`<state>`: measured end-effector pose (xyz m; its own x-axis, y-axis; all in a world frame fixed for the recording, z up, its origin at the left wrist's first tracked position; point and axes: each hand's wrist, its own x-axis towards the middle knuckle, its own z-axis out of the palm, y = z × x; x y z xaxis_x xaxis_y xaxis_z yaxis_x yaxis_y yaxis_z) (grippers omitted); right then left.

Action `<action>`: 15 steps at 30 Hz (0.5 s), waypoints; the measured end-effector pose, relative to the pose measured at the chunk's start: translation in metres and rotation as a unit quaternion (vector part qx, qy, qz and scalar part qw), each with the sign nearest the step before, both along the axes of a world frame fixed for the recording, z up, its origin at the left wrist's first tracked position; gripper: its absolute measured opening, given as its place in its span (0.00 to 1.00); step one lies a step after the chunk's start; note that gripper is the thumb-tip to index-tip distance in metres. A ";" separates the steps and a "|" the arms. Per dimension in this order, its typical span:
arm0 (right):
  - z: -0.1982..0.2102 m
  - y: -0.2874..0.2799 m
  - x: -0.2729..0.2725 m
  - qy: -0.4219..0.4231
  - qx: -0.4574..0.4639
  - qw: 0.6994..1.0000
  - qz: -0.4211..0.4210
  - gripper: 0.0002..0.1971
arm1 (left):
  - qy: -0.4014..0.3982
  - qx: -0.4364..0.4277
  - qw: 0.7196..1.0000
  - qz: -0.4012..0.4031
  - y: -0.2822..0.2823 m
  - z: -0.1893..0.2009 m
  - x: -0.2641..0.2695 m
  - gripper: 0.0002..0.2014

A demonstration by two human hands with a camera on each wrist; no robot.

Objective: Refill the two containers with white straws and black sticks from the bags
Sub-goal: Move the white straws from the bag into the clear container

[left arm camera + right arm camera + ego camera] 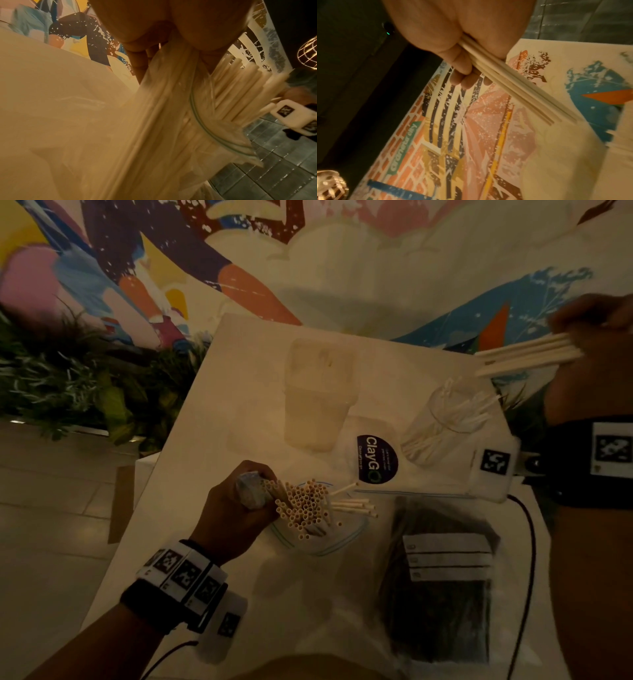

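Right hand (596,337) pinches a small bunch of white straws (527,356), raised at the table's far right corner, long axis near-horizontal, free ends pointing left. Left hand (236,508) grips the straw bag (318,542) upright, open straw ends facing up. Clear glass (448,419) under the right hand holds a few straws leaning right. Frosted tub (320,392): contents unclear. Bag of black sticks (442,583) lies flat on the white table (212,474).

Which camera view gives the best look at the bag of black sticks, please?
The head view: the bag of black sticks lies flat on the white table, fully visible, untouched by either hand. The left and right wrist views do not show it at all.
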<state>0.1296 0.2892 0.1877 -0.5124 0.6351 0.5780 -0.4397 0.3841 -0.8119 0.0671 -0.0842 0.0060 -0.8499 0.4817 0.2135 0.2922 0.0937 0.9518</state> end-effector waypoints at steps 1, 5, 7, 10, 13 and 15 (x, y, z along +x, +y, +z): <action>-0.005 -0.005 -0.003 0.000 -0.014 1.000 -0.010 0.06 | 0.001 -0.003 1.000 0.001 0.000 -0.001 0.000 0.15; -0.035 -0.014 -0.003 -0.088 -0.001 0.993 -0.080 0.22 | 0.001 -0.004 1.000 0.000 -0.001 -0.001 0.000 0.15; -0.039 -0.015 -0.002 -0.097 -0.004 0.991 -0.088 0.22 | 0.004 -0.012 1.000 -0.003 -0.001 -0.001 0.000 0.15; -0.033 -0.010 -0.003 -0.063 -0.013 0.993 -0.100 0.18 | 0.013 -0.026 1.000 -0.005 -0.002 -0.001 -0.001 0.16; -0.033 -0.007 -0.006 -0.056 -0.034 0.995 -0.077 0.17 | 0.005 -0.021 1.000 -0.006 -0.001 0.000 -0.001 0.15; -0.044 -0.002 -0.010 -0.079 -0.062 0.993 -0.066 0.17 | 0.001 -0.020 1.000 -0.002 -0.001 0.002 0.000 0.15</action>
<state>0.1200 0.2870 0.1436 -0.4987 0.7635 0.4103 -0.2559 0.3226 -0.9113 0.0668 -0.0849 0.0080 -0.8473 0.4940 0.1949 0.2942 0.1311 0.9467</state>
